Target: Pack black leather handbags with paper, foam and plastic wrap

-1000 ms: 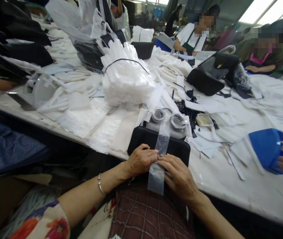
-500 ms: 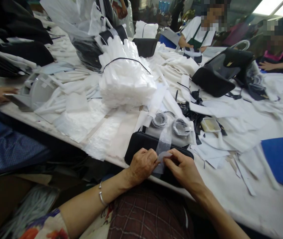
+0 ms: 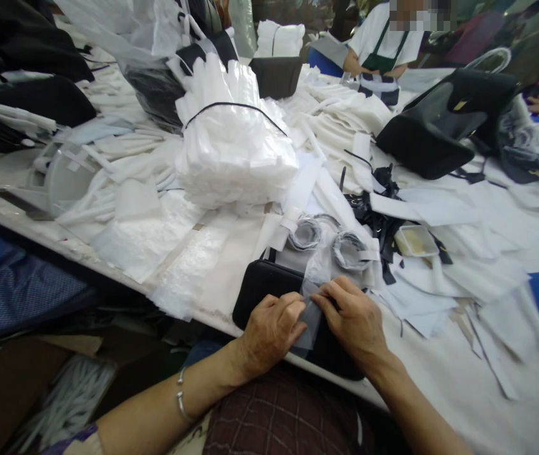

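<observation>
Blk case (image 3: 269, 284) at near edge of table (image 3: 421, 360), directly in front of wearer; clear plastic strip (image 3: 315, 278) runs over its top and down near side, btwn the two hands. L hand (image 3: 272, 332): fingers curled, half closed, tips at L side of strip; can't tell if it has hold of the plastic. R hand (image 3: 352, 319): thumb + fingertips pinched tog. on strip, other fingers bent, resting over case. Bracelet (image 3: 181, 395) on L wrist. Just beyond case: 2 wrapped coils, L coil (image 3: 304, 234) & R coil (image 3: 349, 251), strip passing btwn them. Wht bundle (image 3: 236, 151) w/ blk band farther back, to L. To R of coils: blk straps (image 3: 385, 218), small clear tub (image 3: 416, 241), loose wht sheets (image 3: 433, 291). Blk bag (image 3: 421, 129) farther back R; co-worker in green apron (image 3: 385, 47) across table
</observation>
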`<state>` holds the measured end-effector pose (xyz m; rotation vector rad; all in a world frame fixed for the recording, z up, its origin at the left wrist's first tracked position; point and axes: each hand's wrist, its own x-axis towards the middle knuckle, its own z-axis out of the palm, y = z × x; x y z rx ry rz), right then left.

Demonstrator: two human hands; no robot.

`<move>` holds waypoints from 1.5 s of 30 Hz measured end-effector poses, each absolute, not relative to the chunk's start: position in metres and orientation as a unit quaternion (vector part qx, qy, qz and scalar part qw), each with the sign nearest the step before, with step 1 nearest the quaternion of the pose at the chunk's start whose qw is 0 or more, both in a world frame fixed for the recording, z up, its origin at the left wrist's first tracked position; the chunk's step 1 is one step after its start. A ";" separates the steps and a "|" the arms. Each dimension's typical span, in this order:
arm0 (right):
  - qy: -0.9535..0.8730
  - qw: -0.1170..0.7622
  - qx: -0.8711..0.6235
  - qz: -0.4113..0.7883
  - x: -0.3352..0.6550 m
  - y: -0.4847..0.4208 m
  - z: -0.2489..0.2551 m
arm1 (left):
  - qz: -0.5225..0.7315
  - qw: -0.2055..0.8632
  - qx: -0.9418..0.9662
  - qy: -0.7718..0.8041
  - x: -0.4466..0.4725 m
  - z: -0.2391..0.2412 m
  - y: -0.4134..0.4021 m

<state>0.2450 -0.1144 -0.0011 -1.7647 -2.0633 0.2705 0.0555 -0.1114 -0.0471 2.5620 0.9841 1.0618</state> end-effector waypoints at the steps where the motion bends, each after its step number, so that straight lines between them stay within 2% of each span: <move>1: -0.735 0.207 -0.638 0.102 0.245 -0.113 -0.002 | 0.355 0.083 0.870 0.330 0.055 -0.047 -0.112; 6: -0.723 0.222 -0.642 0.126 0.247 -0.110 -0.004 | 0.376 0.043 0.884 0.275 0.050 -0.043 -0.117; 9: -0.715 0.229 -0.647 0.132 0.248 -0.110 -0.003 | 0.321 0.024 0.919 0.226 0.051 -0.045 -0.120; 13: -0.708 0.227 -0.659 0.119 0.247 -0.110 -0.003 | 0.268 0.001 0.928 0.258 0.055 -0.055 -0.122; 18: -0.679 0.256 -0.684 0.080 0.240 -0.104 -0.012 | 0.285 -0.038 0.908 0.304 0.059 -0.060 -0.124; 21: -0.673 0.296 -0.675 0.055 0.235 -0.104 -0.010 | 0.305 -0.050 0.898 0.314 0.061 -0.059 -0.127; 24: -0.668 0.394 -0.629 0.058 0.245 -0.117 0.006 | 0.333 -0.045 0.888 0.315 0.063 -0.058 -0.127; 27: -0.625 0.474 -0.620 0.001 0.290 -0.141 0.034 | 0.374 -0.018 0.871 0.317 0.066 -0.059 -0.123; 30: -0.514 0.478 -0.705 -0.104 0.375 -0.173 0.060 | 0.394 0.000 0.864 0.314 0.069 -0.060 -0.121; 32: -0.387 0.475 -0.781 -0.125 0.444 -0.193 0.070 | 0.395 0.012 0.862 0.319 0.070 -0.060 -0.122; 35: -0.223 0.400 -0.885 -0.084 0.541 -0.212 0.072 | 0.390 0.022 0.860 0.329 0.070 -0.060 -0.123; 38: -0.121 0.375 -0.917 -0.061 0.606 -0.221 0.066 | 0.378 -0.003 0.869 0.321 0.067 -0.059 -0.119; 45: -0.048 0.411 -0.903 0.117 0.663 -0.211 0.039 | 0.298 -0.144 0.914 0.233 0.055 -0.053 -0.104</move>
